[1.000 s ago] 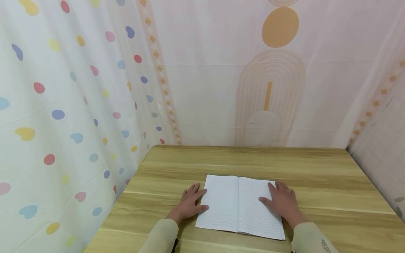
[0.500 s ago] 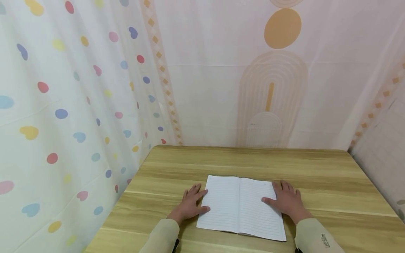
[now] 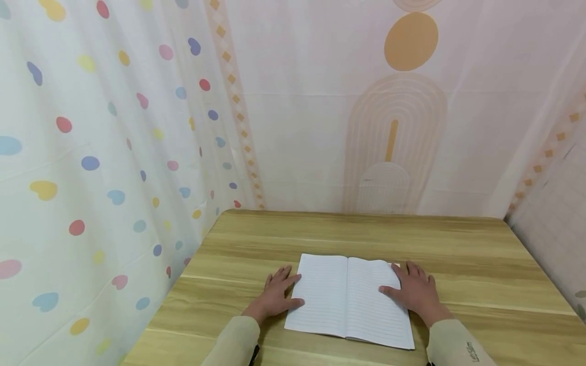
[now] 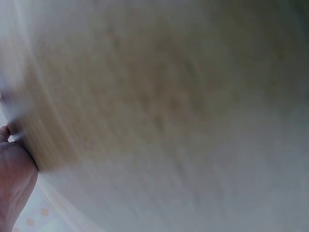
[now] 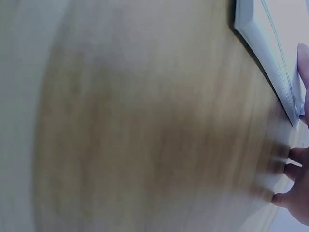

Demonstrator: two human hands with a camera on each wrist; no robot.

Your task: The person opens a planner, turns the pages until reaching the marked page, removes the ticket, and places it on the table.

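An open notebook (image 3: 320, 295) with ruled white pages lies flat on the wooden table (image 3: 366, 231). At its left edge rests my left hand (image 3: 273, 297), fingers spread, with the thumb and a fingertip on the page margin. My right hand (image 3: 417, 291) lies spread over the right edge; its thumb reaches onto the right page and the other fingers extend past the edge. Near the index finger, the right page's top corner stands slightly off the sheet below. In the right wrist view, fingertips (image 5: 280, 199) touch the tabletop beside the notebook's edge (image 5: 263, 53). The left wrist view is mostly blurred tabletop.
A white curtain with coloured dots (image 3: 91, 162) hangs along the table's left side. Behind the far edge hangs a pale curtain (image 3: 297, 152) with arch patterns. Light sleeves (image 3: 235, 340) cover both forearms.
My right hand has shifted slightly right, toward the notebook's outer edge. The right page's top corner has lifted a little by the index finger. My left hand stays in place.
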